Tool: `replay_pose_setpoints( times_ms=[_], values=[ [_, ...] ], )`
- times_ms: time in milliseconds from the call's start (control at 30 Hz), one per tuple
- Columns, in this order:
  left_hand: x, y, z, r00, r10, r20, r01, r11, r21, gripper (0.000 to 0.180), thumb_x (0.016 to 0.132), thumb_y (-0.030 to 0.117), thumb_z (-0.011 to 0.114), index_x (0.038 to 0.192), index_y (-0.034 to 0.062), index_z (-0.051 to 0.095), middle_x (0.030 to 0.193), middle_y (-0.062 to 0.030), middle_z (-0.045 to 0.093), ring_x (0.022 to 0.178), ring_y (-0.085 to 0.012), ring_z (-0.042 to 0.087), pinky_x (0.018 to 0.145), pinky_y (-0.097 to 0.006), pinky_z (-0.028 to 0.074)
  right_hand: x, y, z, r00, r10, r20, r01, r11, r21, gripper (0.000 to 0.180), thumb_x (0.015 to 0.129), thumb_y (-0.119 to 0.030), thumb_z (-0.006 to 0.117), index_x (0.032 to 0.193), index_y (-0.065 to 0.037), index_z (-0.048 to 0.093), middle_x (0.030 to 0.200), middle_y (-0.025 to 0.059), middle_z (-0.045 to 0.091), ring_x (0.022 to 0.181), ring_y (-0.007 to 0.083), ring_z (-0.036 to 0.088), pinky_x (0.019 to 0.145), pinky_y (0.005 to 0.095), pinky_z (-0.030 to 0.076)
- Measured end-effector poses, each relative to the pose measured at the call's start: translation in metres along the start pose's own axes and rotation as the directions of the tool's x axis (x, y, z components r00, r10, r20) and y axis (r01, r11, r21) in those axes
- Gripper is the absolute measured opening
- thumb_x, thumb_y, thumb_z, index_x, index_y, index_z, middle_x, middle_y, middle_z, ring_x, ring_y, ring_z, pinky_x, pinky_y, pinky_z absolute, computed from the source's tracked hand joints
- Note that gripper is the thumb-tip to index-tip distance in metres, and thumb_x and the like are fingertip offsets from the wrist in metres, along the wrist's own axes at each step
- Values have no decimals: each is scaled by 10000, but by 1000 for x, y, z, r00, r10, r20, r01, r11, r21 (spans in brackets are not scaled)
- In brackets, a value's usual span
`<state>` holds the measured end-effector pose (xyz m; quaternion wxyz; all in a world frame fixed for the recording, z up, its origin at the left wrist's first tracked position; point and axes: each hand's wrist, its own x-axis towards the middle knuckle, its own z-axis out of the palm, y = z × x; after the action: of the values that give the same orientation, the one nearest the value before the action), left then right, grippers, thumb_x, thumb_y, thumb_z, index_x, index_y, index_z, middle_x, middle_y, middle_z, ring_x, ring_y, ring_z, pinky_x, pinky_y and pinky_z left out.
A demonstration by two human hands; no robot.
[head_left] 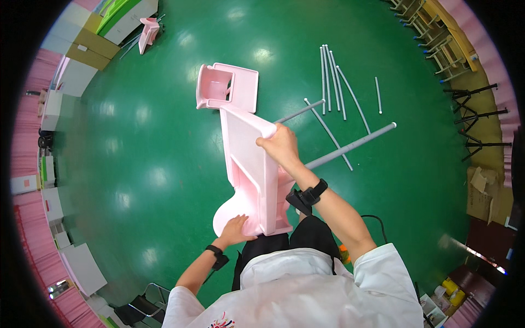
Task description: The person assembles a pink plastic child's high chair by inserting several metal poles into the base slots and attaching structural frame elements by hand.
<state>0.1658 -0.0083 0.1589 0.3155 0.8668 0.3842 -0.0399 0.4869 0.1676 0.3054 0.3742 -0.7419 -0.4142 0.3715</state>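
Observation:
A pink plastic chair shell (246,169) is held up over the green floor, its seat side turned toward me. My right hand (281,146) grips the shell's upper edge. My left hand (235,228) lies flat with spread fingers under its rounded lower end. Two grey tube legs (350,145) stick out from behind the shell toward the right. Another pink chair part with a tray shape (227,86) lies on the floor just beyond the shell's far end.
Several loose grey tubes (333,82) lie on the floor at the upper right. A small pink piece (147,33) sits near cardboard boxes (93,46) at the upper left. Black tripod stands (476,117) and stacked wooden chairs (432,33) line the right side.

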Motion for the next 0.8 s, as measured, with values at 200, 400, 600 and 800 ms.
replay_pose_setpoints(
  times_ms=[200,400,600,800],
  values=[
    [56,65,29,972,48,231,75,866,-494,662,575,356,827,1140,75,627,1081,-188,645,1045,-387,586,914,-432,470,23,-1,-43,993,107,-45,-108,994,-29,421,593,-282,782,811,36,616,813,225,685,772,359,683,720,413,542],
    [74,74,42,989,-150,6,145,943,-299,324,678,281,733,919,72,682,837,-187,674,787,-399,641,712,-467,515,49,-16,-50,992,36,-122,-48,994,-97,422,604,-291,782,850,21,640,846,219,691,822,360,684,761,415,538],
    [81,114,-26,979,-156,129,192,917,-350,436,685,371,782,1004,88,690,889,-181,690,826,-385,658,726,-435,526,104,5,-23,999,-35,27,25,952,306,367,746,-154,748,1055,11,639,988,106,688,865,188,665,751,321,517],
    [56,119,-77,913,-151,380,373,687,-624,564,699,127,837,1206,17,617,1132,-75,677,1034,-148,617,935,-313,476,137,28,47,961,53,272,-208,787,581,343,800,-204,670,1013,63,637,961,98,663,941,185,614,837,312,472]
  ],
)
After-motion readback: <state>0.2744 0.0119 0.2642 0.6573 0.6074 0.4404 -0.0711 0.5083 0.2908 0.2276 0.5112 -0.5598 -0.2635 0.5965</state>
